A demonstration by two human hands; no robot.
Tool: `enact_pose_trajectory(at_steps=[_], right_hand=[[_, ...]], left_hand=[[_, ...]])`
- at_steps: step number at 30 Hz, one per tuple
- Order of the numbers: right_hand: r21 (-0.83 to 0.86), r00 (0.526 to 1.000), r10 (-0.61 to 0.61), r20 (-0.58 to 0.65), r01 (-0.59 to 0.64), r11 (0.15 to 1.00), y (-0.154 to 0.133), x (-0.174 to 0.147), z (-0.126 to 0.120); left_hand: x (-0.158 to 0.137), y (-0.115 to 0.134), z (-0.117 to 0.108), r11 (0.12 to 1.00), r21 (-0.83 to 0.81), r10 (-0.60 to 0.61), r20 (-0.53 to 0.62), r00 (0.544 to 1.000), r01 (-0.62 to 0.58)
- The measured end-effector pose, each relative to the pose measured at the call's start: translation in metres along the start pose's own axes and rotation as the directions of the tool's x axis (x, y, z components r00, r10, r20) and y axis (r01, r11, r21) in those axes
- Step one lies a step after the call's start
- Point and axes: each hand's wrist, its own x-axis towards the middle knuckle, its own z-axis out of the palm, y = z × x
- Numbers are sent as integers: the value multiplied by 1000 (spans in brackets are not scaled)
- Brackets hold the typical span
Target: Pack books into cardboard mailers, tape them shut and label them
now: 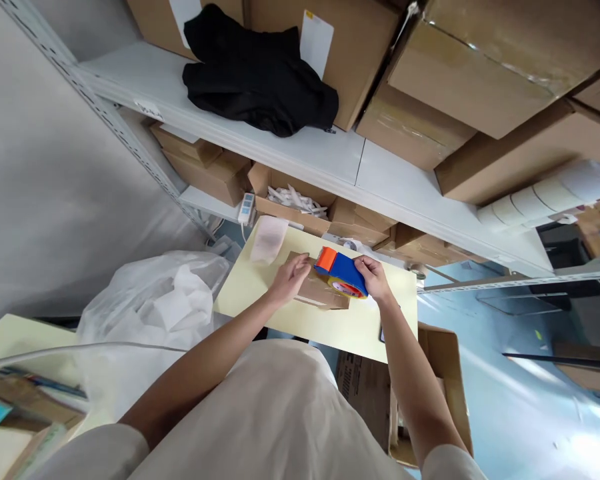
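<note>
The tape dispenser (349, 271) is blue and orange, the carton (314, 288) brown.

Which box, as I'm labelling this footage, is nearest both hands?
The brown box on the yellow table, by the left hand and partly behind the tape dispenser in the right hand; other boxes sit farther off, mostly on shelves.

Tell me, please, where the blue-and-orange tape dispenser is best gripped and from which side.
Probably the blue end of the tape dispenser, from the right, where the right hand grips it: the orange end points left, toward the left hand.
</note>
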Motion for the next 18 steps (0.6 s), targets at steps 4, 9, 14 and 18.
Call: enact_pose_trajectory(at_steps=[4,9,14,18], right_hand=[[-24,999,-2,33,3,1000,1,-2,-2],[-25,1000,-19,17,19,999,5,-6,-4],[-25,998,-55,13,56,998,5,-10,-4],[-130,995,-85,53,92,987,-8,-8,-3]], left_hand=[[16,9,5,814,-465,-293,189,937,348],[22,11,12,637,-625,-363,273,891,451],[23,12,17,826,-468,-311,88,946,315],[22,9,7,879,-378,-310,9,951,290]])
